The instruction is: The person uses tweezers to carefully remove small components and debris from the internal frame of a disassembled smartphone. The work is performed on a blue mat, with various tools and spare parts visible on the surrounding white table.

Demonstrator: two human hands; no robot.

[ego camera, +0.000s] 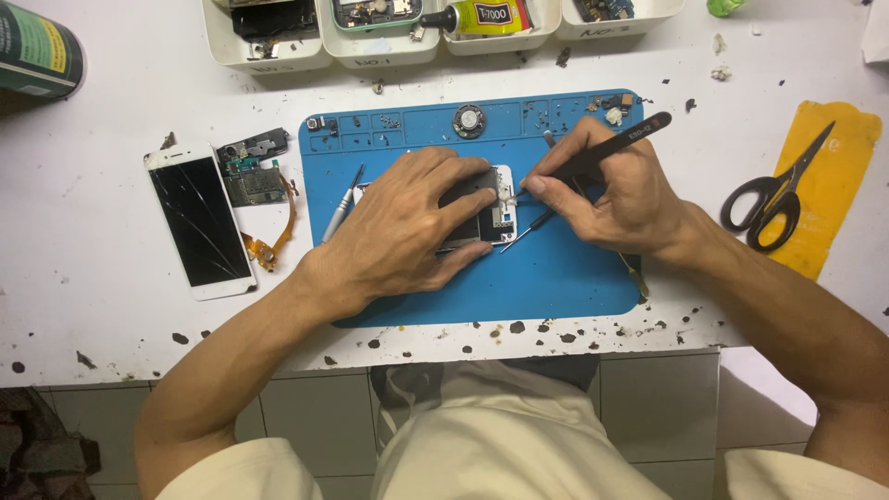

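Head view looks straight down, and nearest to us are our own lap in pale trousers and the front edge of the white, speckled bench (93, 306). On it lies a blue silicone repair mat (565, 278) with small moulded compartments along its far edge, likely there to keep loose parts from rolling off.

Our left hand (407, 222) lies flat, fingers spread, pressing down on a small opened white phone body (495, 208) at the middle of the mat, which pins it so it cannot slide. Our right hand (616, 190) is pinched shut on a pair of black pointed tweezers (602, 153), held like a pen, the tip meeting the phone's exposed right edge. A thin dark-handled tool (532, 227) lies under that hand, and a slim silver screwdriver (341, 206) rests just left of the left hand, within easy reach.

Left of the mat, well apart from the work, sit a white phone front with a cracked black screen (199, 222) and a green circuit board with an orange flex ribbon (259, 199). To the right, black-handled scissors (773, 199) lie on a yellow sheet (833, 148).

Farther off, white plastic trays (269, 51) hold parts and a yellow-labelled glue tube (477, 16); a dark green can (37, 51) stands at the far left corner.
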